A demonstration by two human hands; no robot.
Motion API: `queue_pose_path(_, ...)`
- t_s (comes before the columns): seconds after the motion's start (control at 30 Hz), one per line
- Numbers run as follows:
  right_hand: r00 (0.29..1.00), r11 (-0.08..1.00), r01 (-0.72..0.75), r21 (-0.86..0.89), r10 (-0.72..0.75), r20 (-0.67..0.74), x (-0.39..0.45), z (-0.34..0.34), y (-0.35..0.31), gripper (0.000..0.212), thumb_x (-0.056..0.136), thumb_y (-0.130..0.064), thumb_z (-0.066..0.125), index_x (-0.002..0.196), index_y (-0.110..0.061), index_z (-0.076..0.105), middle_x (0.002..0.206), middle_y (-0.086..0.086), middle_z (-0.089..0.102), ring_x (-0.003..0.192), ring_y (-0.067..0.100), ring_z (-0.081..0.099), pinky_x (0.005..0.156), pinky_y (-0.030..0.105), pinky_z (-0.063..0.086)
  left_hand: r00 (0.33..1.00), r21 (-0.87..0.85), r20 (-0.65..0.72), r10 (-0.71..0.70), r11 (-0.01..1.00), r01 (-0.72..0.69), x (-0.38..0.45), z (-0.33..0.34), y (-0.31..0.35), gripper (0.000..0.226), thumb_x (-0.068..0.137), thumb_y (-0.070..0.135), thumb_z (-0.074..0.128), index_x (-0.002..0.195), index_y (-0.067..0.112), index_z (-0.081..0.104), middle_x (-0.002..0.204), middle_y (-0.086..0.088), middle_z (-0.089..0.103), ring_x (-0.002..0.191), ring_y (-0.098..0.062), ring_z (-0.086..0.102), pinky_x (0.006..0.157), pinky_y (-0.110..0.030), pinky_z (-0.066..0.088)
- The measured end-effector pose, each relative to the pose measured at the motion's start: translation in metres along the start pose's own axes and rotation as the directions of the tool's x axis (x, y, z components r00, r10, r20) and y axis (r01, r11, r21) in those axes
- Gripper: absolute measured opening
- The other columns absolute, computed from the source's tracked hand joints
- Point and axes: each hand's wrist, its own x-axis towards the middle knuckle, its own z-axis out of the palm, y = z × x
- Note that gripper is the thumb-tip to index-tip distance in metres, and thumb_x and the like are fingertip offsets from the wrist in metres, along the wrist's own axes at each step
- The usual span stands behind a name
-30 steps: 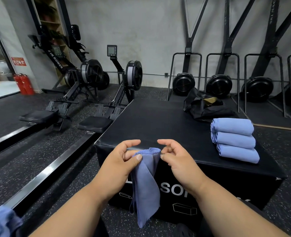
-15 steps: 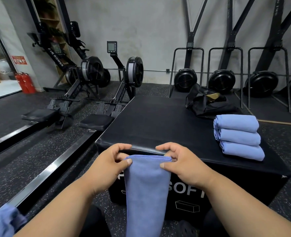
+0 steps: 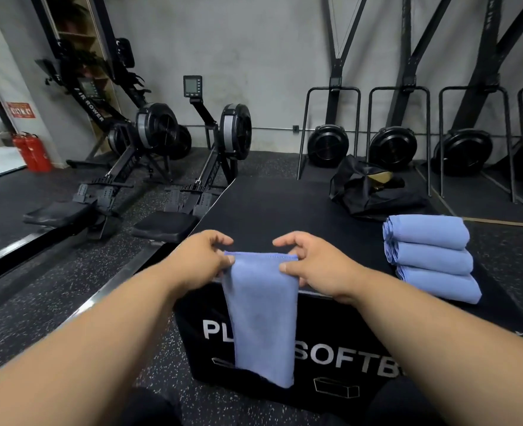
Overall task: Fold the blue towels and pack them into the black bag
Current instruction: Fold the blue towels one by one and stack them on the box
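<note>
The left hand (image 3: 201,259) and right hand (image 3: 312,262) each pinch a top corner of a soft blue towel (image 3: 261,318), which hangs flat down the big black box (image 3: 284,216). Three folded towels (image 3: 429,256) sit on the box near the floppy black bag (image 3: 367,192).

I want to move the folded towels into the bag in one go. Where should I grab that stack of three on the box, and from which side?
Probably grip the stack of three folded towels from its left side, where the rounded fold edges line up, one hand under the bottom towel and one on top. The towels lie flat and overlap, so clamping them together should keep the folds closed. The black bag sits just behind it on the black box.
</note>
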Motion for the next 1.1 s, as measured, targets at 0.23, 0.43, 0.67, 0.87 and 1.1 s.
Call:
queue_pose_path(0.23, 0.987, 0.999, 0.035, 0.026, -0.03, -0.158, 0.112, -0.051, -0.076, 0.037, 0.091, -0.002, 0.075, 0.12, -0.023, 0.067, 0.099, 0.008, 0.064, 0.086, 0.018, 0.063, 0.076, 0.028, 0.053, 0.988, -0.063, -0.146, 0.053, 0.996, -0.063, 0.11, -0.045, 0.076, 0.034, 0.099, 0.001, 0.063, 0.132, 0.006, 0.056, 0.098, -0.012, 0.07, 0.061, -0.019, 0.07, 0.063, -0.032, 0.061)
queue_pose_path(0.43, 0.889, 0.956, 0.292, -0.005, -0.274, -0.366, 0.155, -0.104, -0.178, 0.039, 0.092, 0.004, 0.071, 0.124, -0.017, 0.066, 0.082, 0.001, 0.059, 0.059, 0.002, 0.059, 0.06, 0.018, 0.051, 0.889, -0.239, -0.401, 0.224, 0.911, -0.337, 0.151, -0.096, 0.17, 0.023, 0.1, 0.001, 0.063, 0.118, 0.014, 0.061, 0.099, -0.008, 0.066, 0.061, -0.006, 0.066, 0.057, -0.018, 0.055)
queue_pose_path(0.67, 0.928, 0.967, 0.226, -0.12, -0.251, -0.276, 0.144, -0.099, -0.1, 0.04, 0.089, 0.001, 0.076, 0.119, -0.024, 0.068, 0.077, -0.002, 0.061, 0.052, 0.0, 0.052, 0.054, 0.016, 0.044, 0.926, -0.186, -0.265, 0.268, 0.928, -0.322, 0.14, -0.056, 0.096, 0.029, 0.098, 0.01, 0.07, 0.124, 0.018, 0.062, 0.088, 0.003, 0.069, 0.073, -0.011, 0.066, 0.074, -0.033, 0.058)
queue_pose_path(0.87, 0.992, 0.976, -0.081, -0.202, 0.059, -0.114, 0.083, -0.018, 0.072, 0.037, 0.088, -0.002, 0.073, 0.105, -0.035, 0.069, 0.081, -0.001, 0.06, 0.059, -0.001, 0.052, 0.068, 0.019, 0.046, 0.997, -0.019, -0.009, 0.078, 0.997, -0.078, 0.078, 0.057, -0.058, 0.023, 0.094, 0.014, 0.074, 0.104, 0.033, 0.065, 0.083, 0.017, 0.074, 0.07, -0.002, 0.064, 0.084, -0.031, 0.054)
queue_pose_path(1.1, 0.984, 0.994, -0.102, -0.036, 0.095, -0.15, 0.025, 0.008, 0.111, 0.034, 0.093, -0.003, 0.068, 0.112, -0.031, 0.071, 0.09, 0.0, 0.071, 0.074, 0.001, 0.061, 0.079, 0.02, 0.053, 0.999, -0.049, -0.026, 0.043, 0.998, -0.044, 0.023, 0.087, -0.092, 0.026, 0.093, 0.029, 0.076, 0.112, 0.043, 0.067, 0.098, 0.009, 0.074, 0.09, -0.011, 0.071, 0.081, -0.026, 0.056)
